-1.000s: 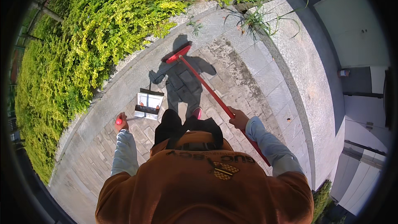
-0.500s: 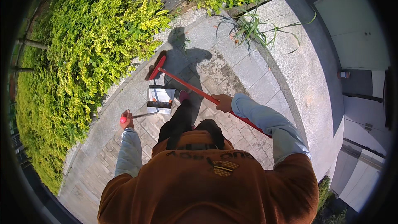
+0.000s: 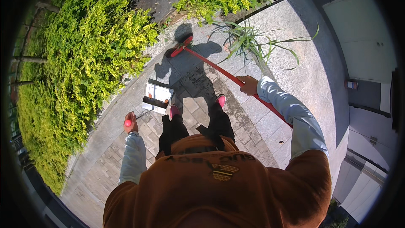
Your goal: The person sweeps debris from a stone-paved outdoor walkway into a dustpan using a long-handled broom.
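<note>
The right hand point(image 3: 248, 85) grips the red broom point(image 3: 211, 64), its head beside the hedge point(image 3: 84, 59); the left hand point(image 3: 130, 122) clasps the dustpan point(image 3: 157, 97) handle; a grassy plant point(image 3: 249, 42) crowds the paving point(image 3: 253, 118)

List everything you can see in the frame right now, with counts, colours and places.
Long-handled red broom: one, red, head on paving ahead by the bushes.
Upright dustpan with metal pan: one, silver and black, on paving front left.
Yellow-green bushes: several, left and top.
Spiky grass clump: one, green, ahead right.
Grey paving: underfoot.
Pink shoes: two.
Left hand: on dustpan handle's red tip.
Right hand: on broom handle.
</note>
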The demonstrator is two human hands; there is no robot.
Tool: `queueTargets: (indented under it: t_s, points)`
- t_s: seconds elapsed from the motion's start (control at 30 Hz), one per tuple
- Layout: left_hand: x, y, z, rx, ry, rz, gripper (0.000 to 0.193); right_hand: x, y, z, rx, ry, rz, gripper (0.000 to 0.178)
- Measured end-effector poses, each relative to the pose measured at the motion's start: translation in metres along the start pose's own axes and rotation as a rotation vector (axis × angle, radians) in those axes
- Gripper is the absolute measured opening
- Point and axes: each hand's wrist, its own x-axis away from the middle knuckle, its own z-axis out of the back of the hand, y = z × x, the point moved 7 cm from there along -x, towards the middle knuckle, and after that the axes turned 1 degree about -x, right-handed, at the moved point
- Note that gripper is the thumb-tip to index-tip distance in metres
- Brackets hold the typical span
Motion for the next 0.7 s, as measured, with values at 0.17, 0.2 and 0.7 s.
queueTargets:
  t_s: [0.17, 0.2, 0.7]
  points:
    - [0.018, 0.012, -0.064, -0.093, -0.013, -0.127, 0.02, 0.017, 0.077, 0.066, -0.072, 0.034, 0.01, 0.064]
    - [0.023, 0.016, -0.075, -0.056, -0.032, -0.127, 0.02, 0.027, 0.095, 0.073, -0.088, 0.031, -0.007, 0.065]
    - [0.037, 0.117, -0.234, -0.1, -0.144, -0.011, 0.021, -0.021, 0.182, 0.145, -0.264, 0.202, -0.127, 0.052]
